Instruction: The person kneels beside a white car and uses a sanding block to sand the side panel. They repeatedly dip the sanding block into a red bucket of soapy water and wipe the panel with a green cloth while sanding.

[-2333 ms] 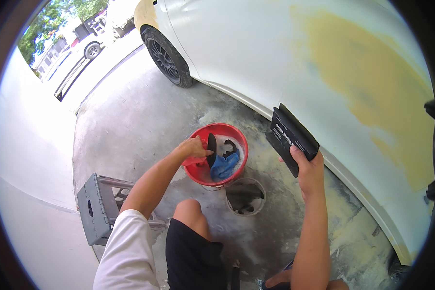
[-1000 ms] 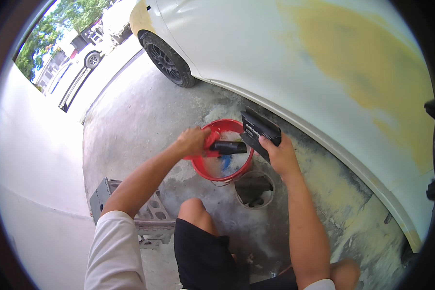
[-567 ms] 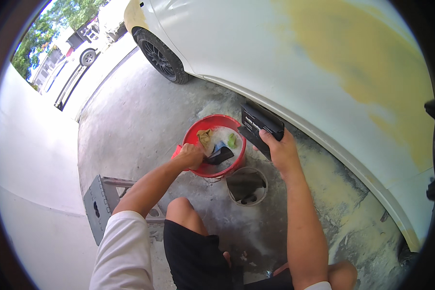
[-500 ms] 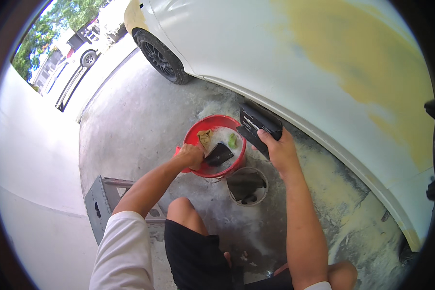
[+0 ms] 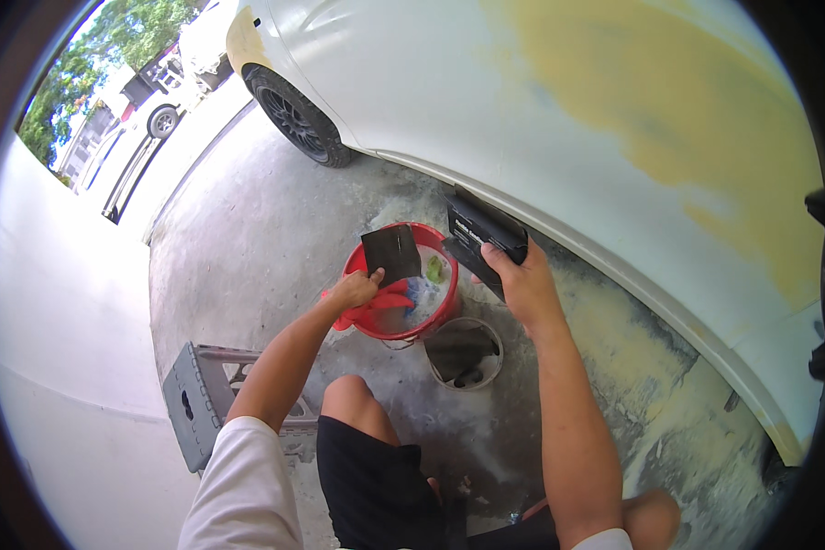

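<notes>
the left hand (image 5: 355, 289) pinches a black sheet (image 5: 391, 255) near its lower edge; from those fingers the sheet reaches forward and slightly right, over the far left part of the red bucket (image 5: 448, 310). it looks nearly square, so its long axis is hard to tell. the right hand (image 5: 528, 282), farther from it, grasps a black pack (image 5: 488, 236) right of the bucket. a tub (image 5: 499, 362) sits just nearer on the concrete floor (image 5: 238, 238), between stool (image 5: 185, 417) and white car (image 5: 412, 101).
</notes>
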A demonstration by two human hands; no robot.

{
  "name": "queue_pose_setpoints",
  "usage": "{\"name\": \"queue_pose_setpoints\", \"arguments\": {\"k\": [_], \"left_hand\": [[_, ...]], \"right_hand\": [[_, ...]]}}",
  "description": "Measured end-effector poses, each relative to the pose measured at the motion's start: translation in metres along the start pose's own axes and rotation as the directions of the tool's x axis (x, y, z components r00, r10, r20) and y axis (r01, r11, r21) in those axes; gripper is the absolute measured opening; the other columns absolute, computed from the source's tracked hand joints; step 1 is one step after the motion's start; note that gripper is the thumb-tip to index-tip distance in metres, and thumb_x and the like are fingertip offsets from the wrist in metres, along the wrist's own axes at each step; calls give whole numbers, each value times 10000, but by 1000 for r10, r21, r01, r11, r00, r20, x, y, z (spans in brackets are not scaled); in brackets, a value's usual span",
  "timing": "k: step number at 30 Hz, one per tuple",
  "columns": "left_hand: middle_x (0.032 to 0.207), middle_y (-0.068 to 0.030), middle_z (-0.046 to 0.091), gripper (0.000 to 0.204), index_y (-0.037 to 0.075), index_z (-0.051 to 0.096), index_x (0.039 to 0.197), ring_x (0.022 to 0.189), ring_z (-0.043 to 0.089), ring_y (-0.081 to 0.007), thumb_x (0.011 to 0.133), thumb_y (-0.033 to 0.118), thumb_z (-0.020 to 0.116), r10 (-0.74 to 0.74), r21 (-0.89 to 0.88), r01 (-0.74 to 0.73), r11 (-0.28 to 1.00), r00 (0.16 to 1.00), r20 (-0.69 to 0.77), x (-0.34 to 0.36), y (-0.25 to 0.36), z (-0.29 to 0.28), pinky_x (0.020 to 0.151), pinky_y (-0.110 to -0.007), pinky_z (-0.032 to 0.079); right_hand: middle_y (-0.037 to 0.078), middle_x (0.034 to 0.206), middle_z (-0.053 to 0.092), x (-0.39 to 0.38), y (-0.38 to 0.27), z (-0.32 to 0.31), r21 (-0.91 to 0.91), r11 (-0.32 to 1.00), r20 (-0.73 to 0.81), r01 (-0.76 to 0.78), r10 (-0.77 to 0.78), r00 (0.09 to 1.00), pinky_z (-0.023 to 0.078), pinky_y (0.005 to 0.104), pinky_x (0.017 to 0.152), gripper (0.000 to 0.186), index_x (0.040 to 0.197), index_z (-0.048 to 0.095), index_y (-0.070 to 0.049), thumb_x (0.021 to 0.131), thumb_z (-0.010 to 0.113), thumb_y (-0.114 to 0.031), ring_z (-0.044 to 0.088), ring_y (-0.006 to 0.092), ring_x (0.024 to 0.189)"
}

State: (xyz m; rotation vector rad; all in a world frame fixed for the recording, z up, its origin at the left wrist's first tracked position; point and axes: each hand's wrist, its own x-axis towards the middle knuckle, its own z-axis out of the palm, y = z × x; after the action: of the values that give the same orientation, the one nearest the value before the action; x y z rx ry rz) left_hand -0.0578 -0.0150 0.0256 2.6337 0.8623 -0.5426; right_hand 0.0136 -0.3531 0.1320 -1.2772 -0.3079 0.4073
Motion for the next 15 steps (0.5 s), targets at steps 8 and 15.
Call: {"name": "queue_pose_setpoints", "arguments": {"k": [8,15], "left_hand": [[1322,-198,665,809,12,664,1267,1266,616,-327,1034,703,314,-70,-827,230,512,971,227,31,-35,12,1074,-468,450],[1417,-232,584,899,74,640,1311,1378,525,-348,855,835,495,-38,-31,40,999,999,34,-15,3,20,1132,-537,408]], "right_hand": [[110,1087,724,-2,-5,-5,7,1000,-32,27,-27,999,569,305,753,365,1304,624,-20,989,682,-194,703,169,839],[99,1062,737,-6,-3,-10,21,996,19,82,-82,996,560,309,742,339,1268,641,-26,991,687,-216,709,163,792]]}}
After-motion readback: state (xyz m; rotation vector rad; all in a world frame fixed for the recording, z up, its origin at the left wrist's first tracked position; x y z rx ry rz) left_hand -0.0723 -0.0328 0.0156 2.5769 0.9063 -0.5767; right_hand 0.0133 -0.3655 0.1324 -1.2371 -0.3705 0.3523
